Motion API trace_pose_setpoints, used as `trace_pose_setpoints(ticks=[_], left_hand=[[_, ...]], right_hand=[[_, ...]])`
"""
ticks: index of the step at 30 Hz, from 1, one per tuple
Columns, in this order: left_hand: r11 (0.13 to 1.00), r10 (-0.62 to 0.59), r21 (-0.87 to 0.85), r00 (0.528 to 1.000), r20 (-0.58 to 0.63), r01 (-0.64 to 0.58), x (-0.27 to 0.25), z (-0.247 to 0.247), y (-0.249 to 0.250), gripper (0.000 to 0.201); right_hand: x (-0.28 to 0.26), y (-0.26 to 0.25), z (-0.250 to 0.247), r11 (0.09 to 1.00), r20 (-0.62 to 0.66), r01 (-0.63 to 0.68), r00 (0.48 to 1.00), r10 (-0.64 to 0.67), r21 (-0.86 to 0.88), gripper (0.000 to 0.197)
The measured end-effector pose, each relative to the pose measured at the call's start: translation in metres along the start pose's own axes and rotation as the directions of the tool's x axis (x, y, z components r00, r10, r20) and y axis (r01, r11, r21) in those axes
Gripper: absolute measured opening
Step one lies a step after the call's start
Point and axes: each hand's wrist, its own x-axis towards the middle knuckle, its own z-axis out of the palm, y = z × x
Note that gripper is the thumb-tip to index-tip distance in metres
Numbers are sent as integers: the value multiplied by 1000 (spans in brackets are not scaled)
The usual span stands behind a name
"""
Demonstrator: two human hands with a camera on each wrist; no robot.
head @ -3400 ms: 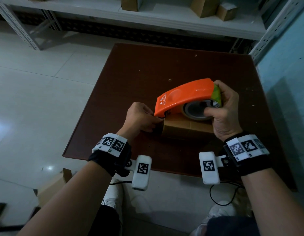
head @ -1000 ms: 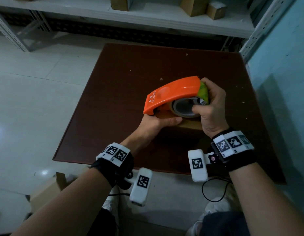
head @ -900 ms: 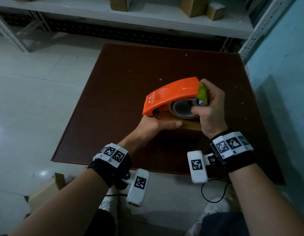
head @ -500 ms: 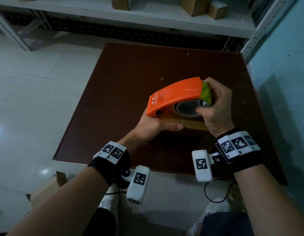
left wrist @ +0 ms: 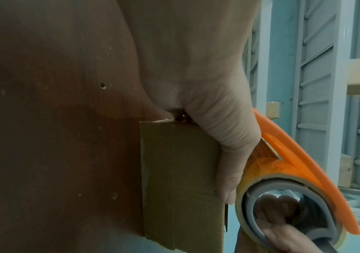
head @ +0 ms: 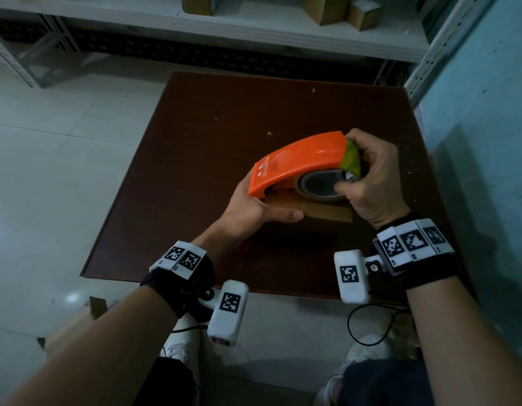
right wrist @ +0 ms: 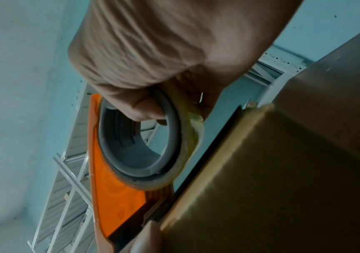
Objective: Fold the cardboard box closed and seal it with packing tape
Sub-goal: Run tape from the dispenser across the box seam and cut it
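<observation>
A small cardboard box (head: 324, 213) lies on the brown table (head: 224, 127). Its flaps are down, and the left wrist view shows a strip of tape along the box (left wrist: 181, 179). My left hand (head: 262, 206) grips the box's left end, thumb lying along the near top edge. An orange tape dispenser (head: 300, 162) sits on top of the box with its nose toward the left. My right hand (head: 373, 177) grips the dispenser's rear, thumb inside the grey roll core (right wrist: 135, 145). The clear tape roll (left wrist: 282, 205) touches the box top.
A white shelf (head: 283, 27) behind the table holds several cardboard boxes. A blue wall (head: 488, 142) and a metal rack upright (head: 429, 54) stand close on the right. Another carton (head: 75, 320) sits on the tiled floor at lower left.
My left hand has shifted from the dispenser's nose to clasp the box's left end, thumb laid along the near edge. In the last second the dispenser and right hand barely moved.
</observation>
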Motion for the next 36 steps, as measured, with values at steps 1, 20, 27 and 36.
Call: trace_pose_setpoints(ticks=[1, 20, 27, 36], left_hand=[[1000, 1, 1, 1000, -2, -1, 0, 0, 0, 93], [999, 4, 48, 1000, 6, -4, 3, -7, -1, 105], [999, 4, 42, 1000, -25, -3, 1, -3, 5, 84], [999, 3, 38, 1000, 24, -4, 4, -6, 1, 87]], right_hand=[[0, 0, -1, 1000, 2, 1, 1000, -1, -15, 29], [-1, -2, -9, 999, 12, -17, 1000, 17, -39, 23], [-4, 1, -28, 998, -22, -33, 999, 32, -58, 30], [-2, -4, -28, 984, 38, -5, 999, 12, -179, 28]])
